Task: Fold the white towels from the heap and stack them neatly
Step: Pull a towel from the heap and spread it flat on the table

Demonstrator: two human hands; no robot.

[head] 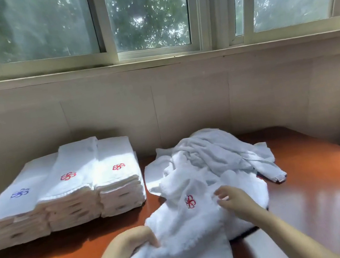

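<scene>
**Left hand grips towel edge; right hand lies open on towel**

Left hand (135, 240): fingers curled round the near-left edge of a white towel (192, 232), bunching the cloth there. Right hand (235, 200): fingers loosely spread and apart, resting on the upper right part of the same towel and holding nothing.

The towel lies crumpled at the front centre of the table (329, 181), with its near corner hanging over the front edge. A red emblem (190, 201) faces up, just left of the right hand's fingertips. The towel's far side overlaps the heap (213, 153) of unfolded white towels, which sits behind it, towards the wall.

Three folded stacks (71, 200) stand side by side at the left of the table, touching one another and well apart from the heap. The left stack's top towel bears a blue emblem (19, 193); the middle and right stacks show red ones.

A window (146, 14) runs above the wall behind the table.
</scene>
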